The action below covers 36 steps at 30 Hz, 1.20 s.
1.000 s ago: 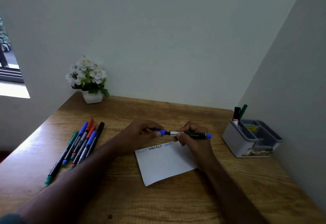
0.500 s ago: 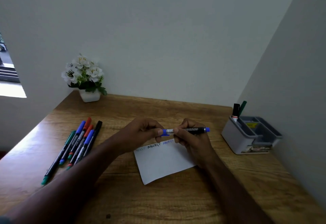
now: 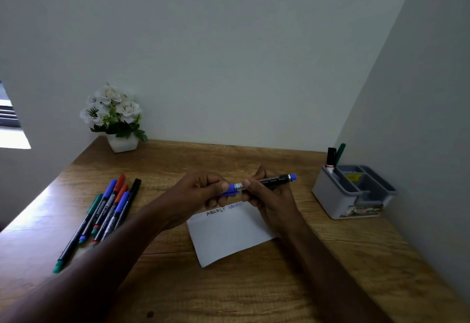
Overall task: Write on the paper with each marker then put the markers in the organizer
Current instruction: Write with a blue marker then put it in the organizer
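the paper (image 3: 229, 236) lies near on the tabletop (image 3: 254, 292); just above its far edge both hands grip the blue marker (image 3: 269, 181), its long axis running left to right: left hand (image 3: 195, 193) pinching the cap end, seemingly seated, right hand (image 3: 269, 200) curled round the barrel; the organizer (image 3: 330, 195) sits far right, nearer the right hand

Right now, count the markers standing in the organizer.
2. A black marker and a green marker stand upright together in the left rear compartment of the grey organizer. Others lying low inside could be hidden by its walls.
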### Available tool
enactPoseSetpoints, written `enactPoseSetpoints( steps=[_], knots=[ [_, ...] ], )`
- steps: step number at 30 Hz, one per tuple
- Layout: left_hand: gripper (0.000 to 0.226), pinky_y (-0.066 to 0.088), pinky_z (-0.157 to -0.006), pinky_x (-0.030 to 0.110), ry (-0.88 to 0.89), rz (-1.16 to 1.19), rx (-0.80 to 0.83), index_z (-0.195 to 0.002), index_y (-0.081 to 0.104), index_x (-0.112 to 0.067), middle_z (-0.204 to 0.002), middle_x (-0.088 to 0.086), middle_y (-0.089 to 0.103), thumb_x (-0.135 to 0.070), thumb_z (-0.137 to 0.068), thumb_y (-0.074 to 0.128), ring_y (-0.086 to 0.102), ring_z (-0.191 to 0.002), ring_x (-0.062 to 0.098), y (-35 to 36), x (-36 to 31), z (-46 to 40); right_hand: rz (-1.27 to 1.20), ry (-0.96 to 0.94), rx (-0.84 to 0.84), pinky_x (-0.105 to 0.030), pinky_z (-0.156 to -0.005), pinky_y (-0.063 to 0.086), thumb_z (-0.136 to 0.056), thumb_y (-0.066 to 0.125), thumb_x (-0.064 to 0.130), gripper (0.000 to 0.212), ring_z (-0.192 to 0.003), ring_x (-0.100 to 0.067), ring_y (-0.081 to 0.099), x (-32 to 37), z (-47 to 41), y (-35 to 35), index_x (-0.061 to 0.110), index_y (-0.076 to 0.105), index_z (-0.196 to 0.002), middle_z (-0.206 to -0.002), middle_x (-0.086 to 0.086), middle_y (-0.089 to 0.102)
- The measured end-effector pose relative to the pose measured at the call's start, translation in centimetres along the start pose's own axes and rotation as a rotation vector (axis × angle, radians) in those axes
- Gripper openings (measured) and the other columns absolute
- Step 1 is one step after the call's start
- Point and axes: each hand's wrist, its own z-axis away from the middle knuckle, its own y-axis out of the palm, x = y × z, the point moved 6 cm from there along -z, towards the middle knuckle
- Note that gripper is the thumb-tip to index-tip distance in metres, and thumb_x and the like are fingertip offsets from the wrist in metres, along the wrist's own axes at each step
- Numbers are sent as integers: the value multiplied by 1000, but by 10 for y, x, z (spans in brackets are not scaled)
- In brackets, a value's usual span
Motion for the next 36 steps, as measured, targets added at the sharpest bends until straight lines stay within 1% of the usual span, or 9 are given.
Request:
enactPoseSetpoints(
  steps=[5, 9, 12, 15, 20, 25, 27, 31, 36],
  knots=[
    [22, 47, -62, 22, -66, 1, 17, -86, 73, -13, -77, 4, 71, -15, -97, 53, 58, -67, 13, 0, 6, -1, 20, -11, -61, -30, -59, 49, -81, 75, 28, 17, -62, -23, 58, -1, 0, -5, 12, 68, -83, -72, -14, 67],
    [21, 44, -66, 31, -84, 63, -47, -98, 75, -11, -84, 13, 71, -21, -94, 57, 58, -72, 19, 1, 10, -4, 120, -18, -41, -31, -65, 48, -89, 69, 15, 9, -73, -21, 60, -4, 2, -2, 20, 75, -94, -82, -7, 69],
    [19, 45, -59, 22, -51, -7, -95, -93, 75, -13, -74, 3, 72, -16, -96, 56, 58, -61, 6, 8, -2, -9, 179, -14, -56, -27, -71, 52, -95, 63, 19, 12, -85, -16, 67, -2, 4, -1, 17, 72, -102, -94, -4, 72],
    [18, 44, -54, 12, -49, -194, -144, -90, 73, -20, -72, -7, 74, -24, -96, 57, 61, -57, -2, 19, -13, -16, 218, -7, -125, -30, -82, 57, -100, 55, 18, 16, -96, -12, 68, 5, 6, -9, 15, 68, -110, -103, -1, 72],
    [25, 49, -63, 11, -17, -403, -106, -90, 72, -20, -82, -5, 74, -37, -96, 55, 69, -75, 5, 40, -23, -32, 466, -30, -284, -45, -73, 57, -102, 50, 25, 13, -83, -17, 68, 24, 9, -45, 26, 62, -105, -92, -3, 69],
    [21, 55, -71, 24, 53, -521, -32, -84, 73, -18, -82, -5, 73, -34, -92, 63, 69, -75, 4, 72, -35, -64, 787, -83, -404, -31, -78, 44, -101, 52, 17, 17, -91, -17, 58, 73, 28, -120, 12, 65, -111, -100, -2, 61],
    [18, 55, -68, 19, 66, -498, -4, -85, 73, -17, -83, -4, 74, -31, -92, 64, 70, -75, 6, 88, -41, -77, 857, -88, -448, -24, -77, 44, -95, 61, 12, 21, -91, -16, 61, 95, 39, -156, 12, 66, -115, -99, -2, 66],
    [14, 53, -66, 17, 77, -432, 17, -88, 73, -11, -82, 0, 74, -22, -91, 65, 71, -73, 10, 110, -48, -102, 999, -10, -481, -7, -57, 42, -83, 73, 13, 14, -71, -7, 63, 127, 61, -213, 22, 66, -90, -80, 4, 68],
    [11, 58, -69, 26, 69, -495, 52, -89, 73, -14, -82, -2, 74, -23, -89, 67, 71, -72, 11, 131, -45, -124, 1134, 43, -432, -20, -62, 50, -79, 74, 22, 5, -72, -7, 62, 135, 66, -233, 22, 69, -82, -78, 3, 68]
  ],
)
